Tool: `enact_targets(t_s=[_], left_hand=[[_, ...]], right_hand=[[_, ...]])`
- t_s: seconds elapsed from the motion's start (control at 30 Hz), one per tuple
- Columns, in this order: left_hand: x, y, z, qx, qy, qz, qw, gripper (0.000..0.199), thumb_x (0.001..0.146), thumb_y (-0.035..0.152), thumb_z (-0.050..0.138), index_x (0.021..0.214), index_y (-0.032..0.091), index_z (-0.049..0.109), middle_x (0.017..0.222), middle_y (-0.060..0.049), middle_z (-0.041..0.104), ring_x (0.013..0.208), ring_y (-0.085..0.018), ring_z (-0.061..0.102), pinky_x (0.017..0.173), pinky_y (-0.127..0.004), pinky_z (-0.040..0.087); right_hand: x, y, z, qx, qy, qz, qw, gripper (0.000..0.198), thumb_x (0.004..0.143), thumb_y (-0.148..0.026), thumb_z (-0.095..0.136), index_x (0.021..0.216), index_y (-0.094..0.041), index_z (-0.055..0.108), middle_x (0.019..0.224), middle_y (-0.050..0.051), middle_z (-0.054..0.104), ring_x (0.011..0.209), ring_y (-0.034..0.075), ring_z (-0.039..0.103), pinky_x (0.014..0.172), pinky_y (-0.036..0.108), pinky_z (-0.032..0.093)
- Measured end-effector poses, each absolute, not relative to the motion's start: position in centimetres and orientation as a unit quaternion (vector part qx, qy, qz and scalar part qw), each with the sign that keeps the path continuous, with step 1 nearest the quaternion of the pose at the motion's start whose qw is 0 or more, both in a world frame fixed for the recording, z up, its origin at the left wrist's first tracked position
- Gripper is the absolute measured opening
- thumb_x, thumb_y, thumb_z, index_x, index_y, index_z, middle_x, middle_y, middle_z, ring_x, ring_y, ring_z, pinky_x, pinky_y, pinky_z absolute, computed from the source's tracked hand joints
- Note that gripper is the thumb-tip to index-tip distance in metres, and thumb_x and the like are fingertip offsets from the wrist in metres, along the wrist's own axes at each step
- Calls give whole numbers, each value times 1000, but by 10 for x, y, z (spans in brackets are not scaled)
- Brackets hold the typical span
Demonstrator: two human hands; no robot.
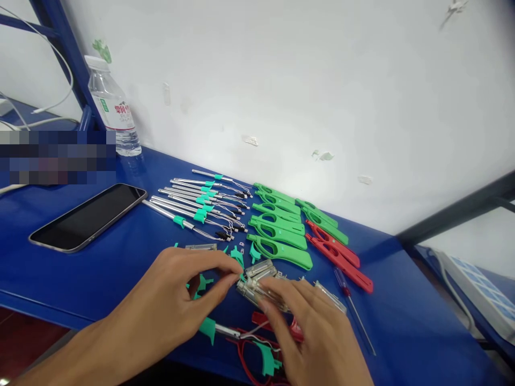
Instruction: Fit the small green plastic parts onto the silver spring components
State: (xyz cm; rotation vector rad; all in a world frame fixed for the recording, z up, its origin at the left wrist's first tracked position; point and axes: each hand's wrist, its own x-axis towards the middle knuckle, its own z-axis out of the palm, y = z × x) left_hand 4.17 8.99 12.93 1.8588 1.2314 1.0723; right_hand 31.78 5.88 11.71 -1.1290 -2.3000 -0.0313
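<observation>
Clear plastic part (257, 284) on desk (120, 257), pinched between left hand (181, 295) fingertips and right hand (309, 327) fingers, both closed on it.

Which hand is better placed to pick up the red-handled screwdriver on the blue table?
Probably the right hand: the red-handled screwdriver lies just beside it, while the left hand sits farther away, pinching the clear plastic parts.

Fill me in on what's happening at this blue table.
A person's left hand and right hand together hold a small clear plastic part over the blue table. Beyond lie rows of silver metal tubes with teal collars, green plastic handle shells and red plastic handle shells; a black smartphone lies to the left.
</observation>
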Motion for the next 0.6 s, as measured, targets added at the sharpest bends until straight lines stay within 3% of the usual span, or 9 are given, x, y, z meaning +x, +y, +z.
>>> enact_targets(t_s=[0.07,0.2,0.33,0.5,0.6], left_hand=[[42,91,131,702,472,411,340,26,109,54,84,99,34,98,85,2,90,62,-13,68,58,-21,49],[41,91,138,687,470,402,381,39,110,69,86,95,34,97,94,-3,91,79,-20,80,65,-24,58],[36,89,144,673,474,371,428,40,109,71,89,94,35,97,92,-2,89,80,-20,78,67,-25,59],[32,86,144,648,495,363,452,34,106,70,92,99,37,98,94,-2,91,78,-21,74,57,-24,54],[32,87,146,649,493,370,446,35,105,69,95,96,35,97,93,-3,91,79,-21,74,60,-25,53]], right_hand=[[314,56,117,-418,-861,-5,290,22,137,-37,60,142,-35,81,129,-2,102,105,24,101,85,33,80],[302,49,114,-445,-836,21,321,36,139,-45,53,137,-38,88,124,-3,103,107,25,101,87,32,80],[295,46,108,-464,-824,45,321,30,134,-38,62,142,-38,91,126,-3,103,110,27,101,97,35,82],[295,46,107,-473,-822,34,317,40,139,-44,49,141,-41,88,128,-5,103,110,27,102,91,36,82],[296,46,111,-470,-821,21,322,44,140,-48,45,140,-41,89,127,-5,103,109,28,102,87,36,81]])
